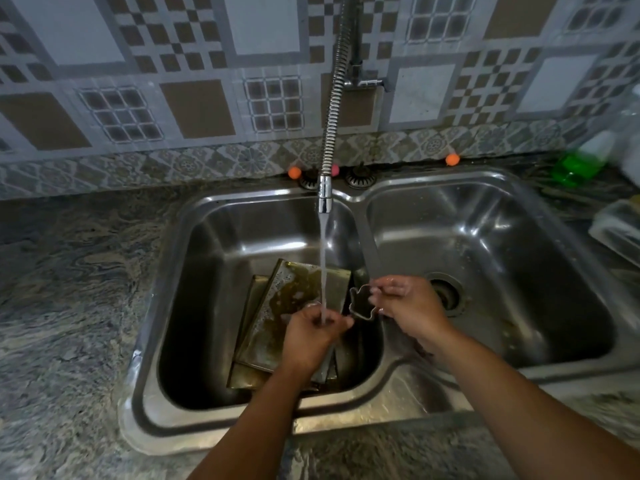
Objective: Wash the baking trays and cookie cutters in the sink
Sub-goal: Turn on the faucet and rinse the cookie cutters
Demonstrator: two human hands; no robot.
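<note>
Head view gives me the cookie cutter (363,303) above the divider of the double sink (363,237), pinched by the fingers of the right hand (408,306). Left hand (311,329) sits under the running water (325,265), fingers curled; it may be gripping a second cutter, but I cannot tell. Greasy baking trays (277,317) lie stacked in the left basin. Spring-neck faucet (334,109) hangs above; a green bottle (575,164) stands at far right.

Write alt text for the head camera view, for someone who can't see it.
The left hand rinses under the tap's stream while the right hand pinches a metal cookie cutter. Greasy baking trays lie stacked in the left basin of a double steel sink.
</note>
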